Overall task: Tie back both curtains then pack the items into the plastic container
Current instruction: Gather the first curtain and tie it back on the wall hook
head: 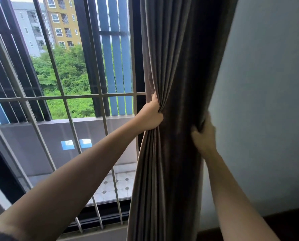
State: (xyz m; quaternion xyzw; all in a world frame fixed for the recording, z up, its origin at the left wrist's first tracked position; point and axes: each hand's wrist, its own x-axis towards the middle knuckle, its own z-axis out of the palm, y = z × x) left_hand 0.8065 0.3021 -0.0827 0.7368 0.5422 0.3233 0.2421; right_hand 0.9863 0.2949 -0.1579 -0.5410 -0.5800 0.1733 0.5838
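Head view: the curtain (180,84) hangs as one gathered column from 12 o'clock down to 6 o'clock, just right of centre. The left hand (151,115), at frame centre, has its fingers curled into the window-side folds and grips them. The right hand (204,136), toward 4 o'clock, wraps the wall-side edge, thumb in front and fingers behind the cloth. The bundle is squeezed between the two. Step in hand, as I judge it: gathering this curtain for tying back. No tie-back band or hook shows, and no plastic container or items are in view, so packing looks well off. The next move likely calls for one hand to hold the whole bundle alone while the other finds a band, probably on the wall side. Edges: the window grille (65,98) fills 9 to 11 o'clock, just beside the left knuckles. The bare wall (267,84) takes 1 to 4 o'clock, close behind the right hand. A dark furniture top (293,221) sits at 5 o'clock. Open room lies mostly below the hands.
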